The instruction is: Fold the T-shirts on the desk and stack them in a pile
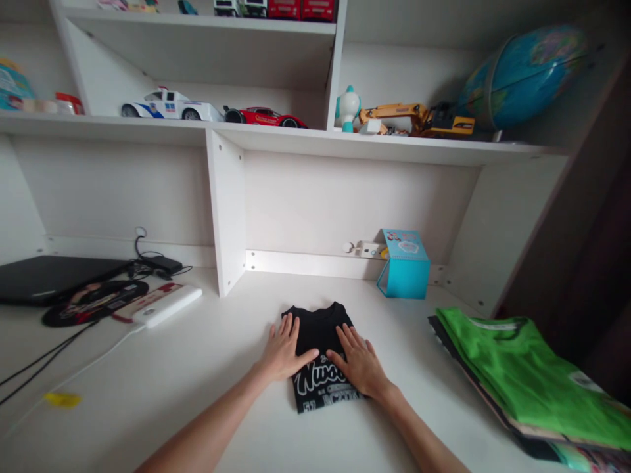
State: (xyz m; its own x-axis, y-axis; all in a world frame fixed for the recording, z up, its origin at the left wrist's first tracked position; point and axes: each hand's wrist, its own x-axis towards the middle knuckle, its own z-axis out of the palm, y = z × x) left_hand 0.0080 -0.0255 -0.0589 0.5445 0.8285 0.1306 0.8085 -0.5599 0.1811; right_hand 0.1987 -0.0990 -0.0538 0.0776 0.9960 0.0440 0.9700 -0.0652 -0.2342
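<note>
A black T-shirt (320,332) with white lettering lies folded into a small rectangle on the white desk (236,420), its neckline toward the back. My left hand (283,351) rests flat on the shirt's left side, fingers stretched out and thumb pointing inward. On the opposite side my right hand (362,361) lies flat as well, its fingers spread over the right edge and its thumb near the lettering. Both palms cover parts of the print. Neither hand grips the fabric.
A stack topped by a green T-shirt (532,374) lies at the right. Behind stands a blue desk calendar (407,269). To the left are a black laptop (54,279), a white power strip (172,305) and cables. Shelves above hold toy cars (170,105) and a globe (527,75).
</note>
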